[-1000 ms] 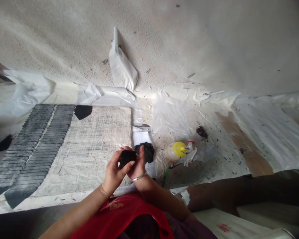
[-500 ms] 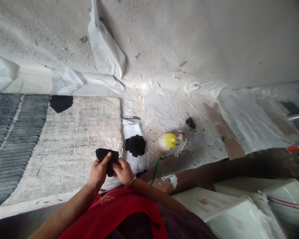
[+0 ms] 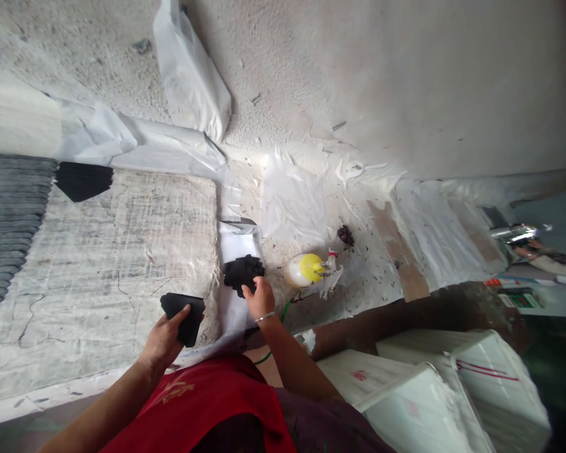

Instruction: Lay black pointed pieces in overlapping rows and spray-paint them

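My left hand (image 3: pixel 163 340) is closed on a small stack of black fabric pieces (image 3: pixel 187 319), its thumb lying across the top. My right hand (image 3: pixel 259 299) is at the lower right edge of a loose pile of black fabric pieces (image 3: pixel 243 270); its thumb and forefinger look slightly apart, with nothing visible between them. Under that pile lies a white sheet (image 3: pixel 233 246). Another black piece with a pointed lower edge (image 3: pixel 85 180) lies flat on the pale, worn cloth pad (image 3: pixel 165 220), beside overlapping rows of dark grey pieces (image 3: pixel 12 220).
Right of the pile stands a bottle with a yellow top (image 3: pixel 311 269), with a spray-gun-like fitting and a green hose (image 3: pixel 287 311). A dark clump (image 3: pixel 345 235) lies beyond it. White containers (image 3: pixel 405 396) stand below the bench at right. Another person's hand (image 3: pixel 528 248) shows far right.
My right hand has left the black pieces in my left hand and moved right to the pile. The left hand has lowered slightly, still holding its stack. The view has shifted right.
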`<control>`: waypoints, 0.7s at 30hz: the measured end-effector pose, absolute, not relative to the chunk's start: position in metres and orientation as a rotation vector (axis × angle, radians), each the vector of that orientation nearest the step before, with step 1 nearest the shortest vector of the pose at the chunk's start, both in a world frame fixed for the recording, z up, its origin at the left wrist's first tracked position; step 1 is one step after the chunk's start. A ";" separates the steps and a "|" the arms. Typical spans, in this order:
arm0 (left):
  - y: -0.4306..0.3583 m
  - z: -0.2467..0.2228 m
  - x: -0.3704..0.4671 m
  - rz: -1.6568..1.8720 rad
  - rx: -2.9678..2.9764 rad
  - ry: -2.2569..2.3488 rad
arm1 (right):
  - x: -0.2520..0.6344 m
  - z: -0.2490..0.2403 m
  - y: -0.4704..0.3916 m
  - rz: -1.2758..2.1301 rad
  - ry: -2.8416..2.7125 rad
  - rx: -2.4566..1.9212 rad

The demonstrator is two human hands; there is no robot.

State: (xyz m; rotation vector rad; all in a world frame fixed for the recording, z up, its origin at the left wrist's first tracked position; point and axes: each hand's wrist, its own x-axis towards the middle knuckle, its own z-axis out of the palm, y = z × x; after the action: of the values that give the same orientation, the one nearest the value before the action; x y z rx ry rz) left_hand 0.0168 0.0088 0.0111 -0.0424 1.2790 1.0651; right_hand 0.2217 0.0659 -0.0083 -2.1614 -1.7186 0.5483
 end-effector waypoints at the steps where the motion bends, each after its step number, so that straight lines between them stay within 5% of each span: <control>1: 0.007 0.010 0.016 1.052 -0.049 1.277 | 0.224 -0.010 0.070 0.500 -1.761 -2.191; 9: 0.009 0.020 0.005 0.962 -0.020 1.359 | 0.210 -0.022 0.079 0.446 -1.905 -2.445; 21: 0.035 0.049 0.007 1.049 0.017 1.316 | 0.193 -0.019 0.079 0.542 -1.939 -2.156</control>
State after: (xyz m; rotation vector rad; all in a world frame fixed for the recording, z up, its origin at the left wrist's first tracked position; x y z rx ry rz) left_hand 0.0069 0.0353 0.0494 0.0168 1.3159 1.0489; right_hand 0.1926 0.0793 -0.0194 -2.1559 -1.9388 0.5419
